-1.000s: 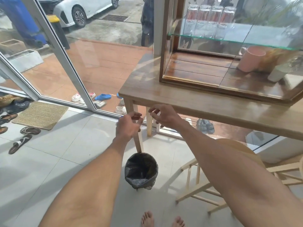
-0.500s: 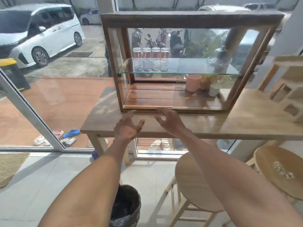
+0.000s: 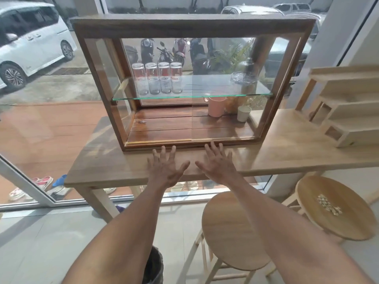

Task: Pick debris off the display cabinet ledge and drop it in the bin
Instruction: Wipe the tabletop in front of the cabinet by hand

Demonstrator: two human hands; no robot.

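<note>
Since all ten fingers were splayed wide with nothing pinched between them, I'd say both hands were empty and going back for another sweep rather than carrying anything. The left hand and the right hand hovered side by side, palms down, fingertips right up at the bottom front edge of the display cabinet, probably because that's where the ledge ran, the narrow lighter strip along the sliding-glass track. Honestly I couldn't make out any debris on that ledge, it was too small or just not there anymore; the only speck I could see was a little pale mark on the cabinet floor behind the glass, and I couldn't tell what it was. The cabinet sat on the desk, dark glossy wood with glass panes, upturned glasses lined up on the glass shelf and a pink cup beside a small white cup below. The bin, with a dark liner, stood on the floor under the left forearm, mostly hidden, so a drop would've meant pulling back and down. Two round stools stood to the right, the farther one holding a small heap of pale bits.
</note>
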